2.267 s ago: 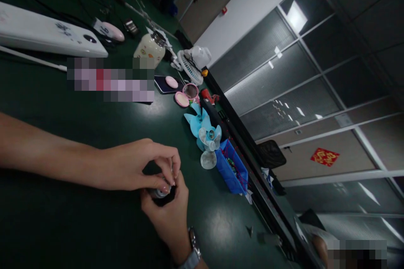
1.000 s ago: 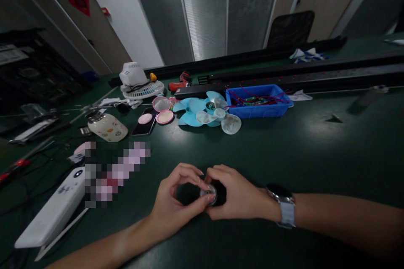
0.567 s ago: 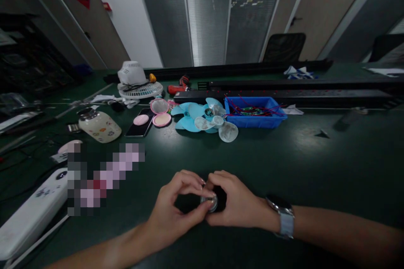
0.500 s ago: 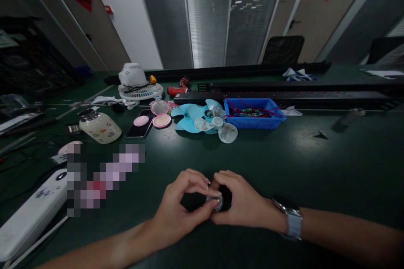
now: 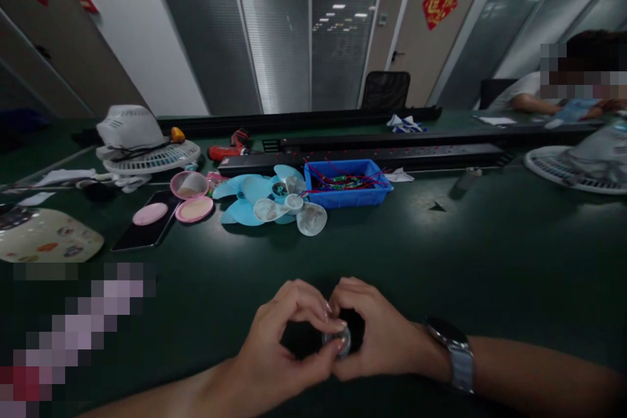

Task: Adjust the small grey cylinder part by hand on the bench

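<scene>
Since half a second ago the view has swung to the right, so the two hands and everything on the dark green bench (image 5: pixel 490 261) sit lower and further left in the picture, and a second white fan grille (image 5: pixel 568 166) and a seated person (image 5: pixel 543 88) have come into sight at the far right; the hands themselves have kept their grip. Both meet at the near edge of the bench over one small round silver-and-black part (image 5: pixel 339 341): the left hand (image 5: pixel 284 346) pinches its silver end between thumb and fingertips, and the right hand (image 5: pixel 377 339), with one silver wristwatch (image 5: pixel 453 356) on its wrist, is closed around the black body behind it. Well beyond them lies a loose pile of fan blades, two light blue propellers (image 5: pixel 249 199) and one clear propeller (image 5: pixel 298 212), overlapping one another. Just to the right of that pile stands one blue plastic tray (image 5: pixel 362 192) holding red wires and small green boards. To the left lie two pink round compact halves (image 5: pixel 191 199), one black phone (image 5: pixel 144 228) with a pink disc on it, and one white table fan (image 5: pixel 142 144) lying flat. One red electric screwdriver (image 5: pixel 228 147) rests behind these, against a long black rail (image 5: pixel 392 157).
</scene>
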Tool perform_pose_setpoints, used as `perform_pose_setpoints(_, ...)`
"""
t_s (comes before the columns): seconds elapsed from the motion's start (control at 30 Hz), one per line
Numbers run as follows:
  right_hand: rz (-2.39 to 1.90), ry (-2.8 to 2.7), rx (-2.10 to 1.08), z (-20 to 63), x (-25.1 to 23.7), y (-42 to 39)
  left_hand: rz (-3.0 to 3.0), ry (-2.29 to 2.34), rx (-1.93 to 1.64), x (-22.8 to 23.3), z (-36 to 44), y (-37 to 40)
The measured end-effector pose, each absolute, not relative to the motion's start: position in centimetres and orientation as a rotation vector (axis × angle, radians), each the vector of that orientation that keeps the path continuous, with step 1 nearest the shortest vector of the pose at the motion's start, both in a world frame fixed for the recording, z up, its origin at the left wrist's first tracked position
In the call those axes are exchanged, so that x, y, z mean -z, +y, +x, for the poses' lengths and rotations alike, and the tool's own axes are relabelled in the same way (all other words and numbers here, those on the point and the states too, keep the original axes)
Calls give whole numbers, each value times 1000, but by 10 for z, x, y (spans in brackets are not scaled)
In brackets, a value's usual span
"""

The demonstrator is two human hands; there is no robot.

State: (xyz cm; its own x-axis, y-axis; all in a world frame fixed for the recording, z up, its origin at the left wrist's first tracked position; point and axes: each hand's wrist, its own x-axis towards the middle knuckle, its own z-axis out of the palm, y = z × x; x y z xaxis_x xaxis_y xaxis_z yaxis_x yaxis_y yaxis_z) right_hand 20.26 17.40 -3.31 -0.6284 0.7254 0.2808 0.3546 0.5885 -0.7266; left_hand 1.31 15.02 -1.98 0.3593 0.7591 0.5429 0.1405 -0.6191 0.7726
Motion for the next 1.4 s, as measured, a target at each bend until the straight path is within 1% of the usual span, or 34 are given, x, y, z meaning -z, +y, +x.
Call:
perform_pose_setpoints(0.27,-829,-2306,-800,206,31,173,1801,878,-1124,16,13,145)
perform_pose_setpoints(0.5,-952,-2248,-781,212,29,178,1689,897,-1281,14,26,150)
perform_pose_setpoints(0.7,-1021,-2269,-816,217,22,180,1678,1044,-1441,16,1,172)
perform_pose_setpoints(0.8,-1055,-2258,-808,221,21,184,1783,1214,-1172,23,-13,186)
perform_pose_setpoints(0.9,-1084,-2213,-811,224,23,189,1968,1273,-898,30,-19,194)
perform_pose_setpoints(1.07,-1098,-2193,-834,226,25,191,2275,1299,-798,34,-21,196)
perform_pose_setpoints(1.2,-1103,-2199,-835,226,22,190,2268,1264,-853,29,-14,197)
perform_pose_setpoints(1.4,-1110,-2213,-775,225,23,192,2048,1095,-1102,3,21,189)
